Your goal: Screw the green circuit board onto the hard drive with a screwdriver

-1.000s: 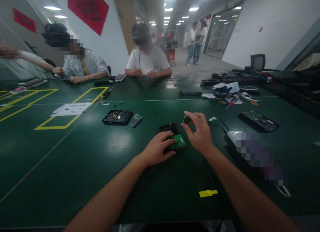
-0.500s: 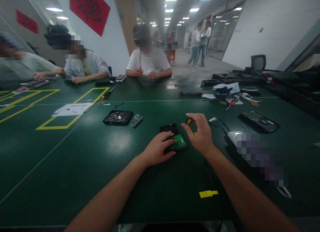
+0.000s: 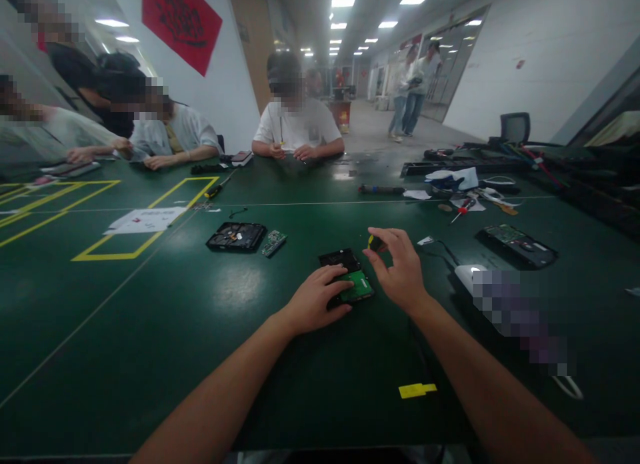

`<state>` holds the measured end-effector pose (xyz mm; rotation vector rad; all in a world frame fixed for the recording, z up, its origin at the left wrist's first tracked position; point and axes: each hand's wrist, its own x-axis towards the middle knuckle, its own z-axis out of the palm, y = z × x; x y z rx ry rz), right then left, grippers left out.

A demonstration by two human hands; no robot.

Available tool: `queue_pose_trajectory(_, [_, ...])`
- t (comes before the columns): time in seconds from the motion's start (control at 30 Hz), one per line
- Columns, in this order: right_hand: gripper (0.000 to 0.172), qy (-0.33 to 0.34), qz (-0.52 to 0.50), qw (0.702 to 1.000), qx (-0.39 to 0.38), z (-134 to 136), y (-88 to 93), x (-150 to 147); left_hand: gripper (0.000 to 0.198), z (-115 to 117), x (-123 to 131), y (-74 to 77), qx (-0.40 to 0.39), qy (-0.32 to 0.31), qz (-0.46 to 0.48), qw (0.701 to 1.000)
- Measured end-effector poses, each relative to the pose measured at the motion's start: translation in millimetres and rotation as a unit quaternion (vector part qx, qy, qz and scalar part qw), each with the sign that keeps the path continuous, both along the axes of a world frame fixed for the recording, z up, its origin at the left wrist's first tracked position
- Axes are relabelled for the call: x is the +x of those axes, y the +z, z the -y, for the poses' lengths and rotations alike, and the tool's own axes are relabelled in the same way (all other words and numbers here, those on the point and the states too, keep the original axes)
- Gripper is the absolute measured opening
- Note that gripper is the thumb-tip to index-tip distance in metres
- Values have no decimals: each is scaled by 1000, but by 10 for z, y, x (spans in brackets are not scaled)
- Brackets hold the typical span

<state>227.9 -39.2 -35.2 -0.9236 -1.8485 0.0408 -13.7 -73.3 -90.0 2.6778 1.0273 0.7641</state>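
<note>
A black hard drive [image 3: 344, 272] with a green circuit board [image 3: 359, 287] on top lies on the green table [image 3: 150, 331] just ahead of me. My left hand [image 3: 314, 303] lies on its near left side, fingers curled over the edge, holding it down. My right hand [image 3: 400, 269] hovers at the drive's right, fingers pinched round the yellow and black handle of a small screwdriver [image 3: 374, 241] held upright over the drive's far right corner.
A second opened drive [image 3: 235, 236] and a loose green board [image 3: 273, 242] lie to the left. Another drive [image 3: 517, 243], a white device [image 3: 470, 272] with a cable and a red screwdriver [image 3: 463, 207] are on the right. A yellow tag [image 3: 417, 389] lies near me. Several people sit across the table.
My right hand's fingers have shifted a little round the screwdriver handle, as in turning it. My left hand stays on the drive. Two people in the corridor have walked on.
</note>
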Motion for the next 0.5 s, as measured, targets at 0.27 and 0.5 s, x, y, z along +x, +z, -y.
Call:
queue_pose_trajectory(0.27, [56, 64, -9, 997, -38, -10, -56, -9, 47, -3, 3, -22, 3, 2, 9, 1000])
queue_pose_trajectory(0.5, [39, 9, -9, 1000, 13, -17, -14, -3, 48, -3, -4, -15, 2, 4, -3, 1000])
